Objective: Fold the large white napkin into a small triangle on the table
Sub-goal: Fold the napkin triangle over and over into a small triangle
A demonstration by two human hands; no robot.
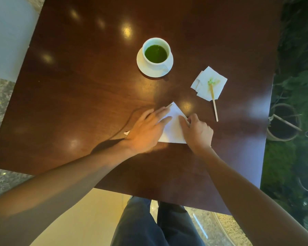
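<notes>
The white napkin (173,127) lies folded in a triangle on the dark wooden table (78,96), its tip pointing away from me. My left hand (146,130) lies flat on its left half, fingers spread over the left edge. My right hand (196,132) presses on the right edge, with its index finger along the fold and its other fingers curled. A small white corner sticks out beside my left wrist.
A white cup of green drink (156,53) stands on a saucer (144,67) beyond the napkin. To the right lies a stained small napkin (209,83) with a wooden stir stick (214,105) across it. The table's right edge borders greenery.
</notes>
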